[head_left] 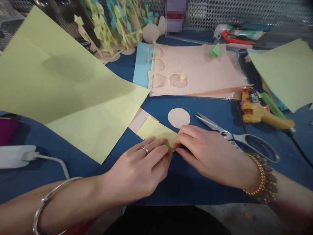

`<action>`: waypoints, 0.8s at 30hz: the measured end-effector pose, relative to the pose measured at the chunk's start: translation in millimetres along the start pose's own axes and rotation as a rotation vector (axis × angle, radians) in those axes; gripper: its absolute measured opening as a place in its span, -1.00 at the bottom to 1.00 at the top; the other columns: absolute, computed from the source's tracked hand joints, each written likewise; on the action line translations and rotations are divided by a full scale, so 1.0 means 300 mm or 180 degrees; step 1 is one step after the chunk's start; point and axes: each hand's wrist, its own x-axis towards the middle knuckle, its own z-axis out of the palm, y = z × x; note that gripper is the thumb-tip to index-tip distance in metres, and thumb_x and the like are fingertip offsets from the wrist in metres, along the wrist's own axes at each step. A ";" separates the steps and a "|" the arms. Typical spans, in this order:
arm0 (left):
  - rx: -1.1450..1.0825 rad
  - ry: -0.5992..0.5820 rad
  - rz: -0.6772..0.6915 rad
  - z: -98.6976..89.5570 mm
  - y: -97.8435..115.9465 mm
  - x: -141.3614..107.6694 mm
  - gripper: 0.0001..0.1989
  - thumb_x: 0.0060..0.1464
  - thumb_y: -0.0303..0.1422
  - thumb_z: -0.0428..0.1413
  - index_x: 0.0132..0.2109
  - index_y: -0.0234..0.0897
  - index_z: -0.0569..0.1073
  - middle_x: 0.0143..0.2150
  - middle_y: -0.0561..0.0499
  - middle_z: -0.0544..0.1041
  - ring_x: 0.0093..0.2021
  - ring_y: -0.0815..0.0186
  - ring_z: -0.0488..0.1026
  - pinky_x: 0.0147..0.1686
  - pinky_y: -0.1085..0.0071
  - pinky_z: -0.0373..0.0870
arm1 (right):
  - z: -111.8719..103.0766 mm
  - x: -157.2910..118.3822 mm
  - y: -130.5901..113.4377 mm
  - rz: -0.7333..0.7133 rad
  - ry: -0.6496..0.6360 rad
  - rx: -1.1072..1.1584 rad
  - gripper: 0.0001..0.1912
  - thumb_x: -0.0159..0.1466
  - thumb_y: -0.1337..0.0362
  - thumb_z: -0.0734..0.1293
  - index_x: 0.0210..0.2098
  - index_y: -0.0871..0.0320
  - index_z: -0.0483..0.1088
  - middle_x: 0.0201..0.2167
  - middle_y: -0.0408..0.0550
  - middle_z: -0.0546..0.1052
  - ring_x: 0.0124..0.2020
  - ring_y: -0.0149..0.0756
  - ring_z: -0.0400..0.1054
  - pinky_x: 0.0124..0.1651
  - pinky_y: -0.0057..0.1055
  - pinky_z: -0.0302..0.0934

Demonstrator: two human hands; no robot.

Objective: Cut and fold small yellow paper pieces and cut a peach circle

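Both my hands work at a small piece of yellow paper (156, 129) near the front of the blue table. Fingers of my left hand (144, 163) are curled over its lower edge and press on it. With thumb and forefinger, my right hand (205, 150) pinches its right end; the fingertips hide that corner. A pale pink paper strip (137, 122) shows under the yellow piece at its left. Just above my right hand lies a pale paper circle (179, 117). Scissors (226, 133) with grey handles rest partly behind my right hand, blades pointing up-left.
A large yellow sheet (97, 120) covers the left side. Pink sheets (200, 68) with cut-out holes lie behind. To the right are a yellow glue gun (266, 114) and more paper (286, 71). Paper-star stems (117, 29) stand at the back; a white plug (17, 156) lies left.
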 end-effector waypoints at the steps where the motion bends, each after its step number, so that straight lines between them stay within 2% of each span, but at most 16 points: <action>1: -0.0004 0.0016 -0.0029 -0.001 0.000 0.005 -0.88 0.10 -0.47 0.12 -0.22 -0.38 0.54 -0.26 -0.06 0.58 -0.17 0.23 0.55 -0.06 0.25 0.52 | -0.001 0.000 -0.001 0.0000 0.0012 0.0001 -0.82 0.35 0.31 0.13 -0.32 0.17 0.32 -0.33 -0.10 0.34 -0.37 -0.32 0.26 -0.43 -0.39 0.07; 5: 0.0029 0.0005 -0.0310 -0.002 0.001 0.024 -0.90 0.11 -0.44 0.10 -0.30 -0.33 0.53 -0.30 0.00 0.57 -0.31 0.29 0.55 -0.38 0.39 0.54 | -0.006 0.004 0.001 0.0062 -0.0006 0.0092 -0.86 0.32 0.34 0.16 -0.36 0.17 0.30 -0.34 -0.12 0.33 -0.37 -0.33 0.25 -0.42 -0.39 0.07; 7: 0.0026 -0.0022 -0.0512 0.000 0.002 0.029 -0.89 0.12 -0.43 0.09 -0.31 -0.31 0.52 -0.30 0.02 0.57 -0.33 0.31 0.54 -0.44 0.42 0.51 | -0.009 0.006 0.003 0.0105 -0.0040 0.0171 -0.87 0.30 0.35 0.18 -0.38 0.17 0.29 -0.36 -0.13 0.32 -0.37 -0.33 0.25 -0.40 -0.38 0.08; 11: 0.0002 -0.0123 -0.0736 0.007 0.003 0.028 -0.88 0.13 -0.40 0.07 -0.28 -0.28 0.51 -0.26 0.05 0.57 -0.25 0.28 0.53 -0.41 0.39 0.50 | -0.011 0.013 0.008 0.0144 -0.0054 0.0319 -0.89 0.28 0.35 0.21 -0.39 0.17 0.28 -0.36 -0.14 0.33 -0.36 -0.33 0.26 -0.35 -0.38 0.11; 15: 0.0071 -0.0135 -0.0721 0.012 0.004 0.024 -0.88 0.14 -0.40 0.06 -0.25 -0.27 0.50 -0.24 0.06 0.56 -0.26 0.30 0.52 -0.46 0.40 0.46 | -0.006 0.012 0.015 0.0123 0.0016 0.0404 -0.94 0.27 0.37 0.22 -0.35 0.17 0.30 -0.35 -0.14 0.35 -0.33 -0.33 0.27 -0.33 -0.39 0.11; 24: -0.0104 -0.0181 -0.0813 0.009 -0.002 0.023 -0.89 0.14 -0.39 0.05 -0.27 -0.26 0.48 -0.21 0.08 0.55 -0.24 0.30 0.51 -0.39 0.37 0.46 | 0.000 -0.003 0.028 -0.0293 0.0056 0.0215 -0.90 0.30 0.38 0.20 -0.29 0.16 0.35 -0.31 -0.13 0.37 -0.25 -0.31 0.30 -0.32 -0.39 0.14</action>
